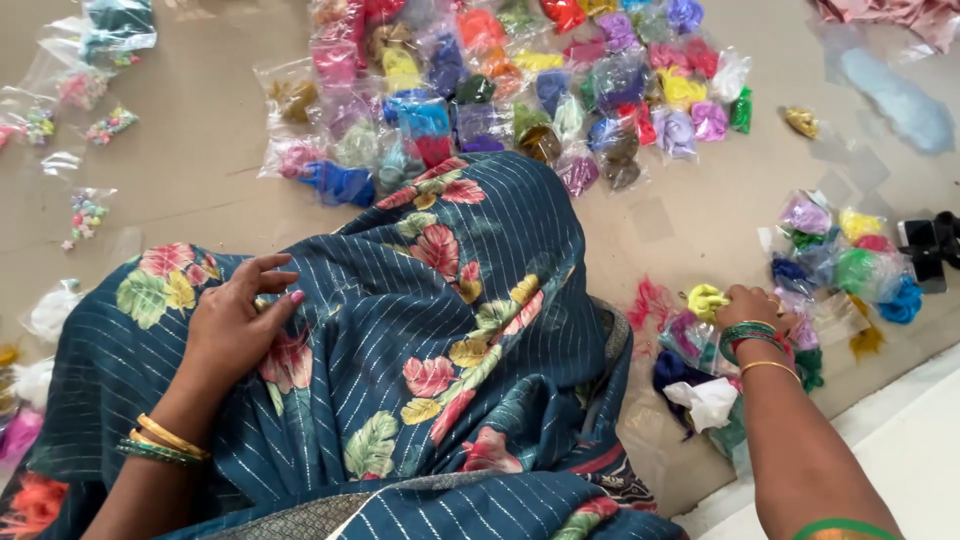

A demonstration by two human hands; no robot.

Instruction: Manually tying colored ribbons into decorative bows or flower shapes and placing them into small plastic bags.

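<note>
My left hand [235, 320] rests flat on the dark blue flowered cloth [440, 340] that covers my lap, fingers apart and holding nothing. My right hand [752, 305] reaches out to the right into a small heap of clear packets with coloured fluff [830, 260] on the floor. Its fingers curl down among the packets, next to a yellow tuft [706, 298]; what they grip is hidden. Bangles circle both wrists.
A big pile of clear packets of coloured fluff [520, 80] lies ahead on the beige floor mat [200, 170]. Packets of beads [88, 215] sit at the left. A black object [930, 245] lies at the right edge. A white floor edge [900, 450] runs at bottom right.
</note>
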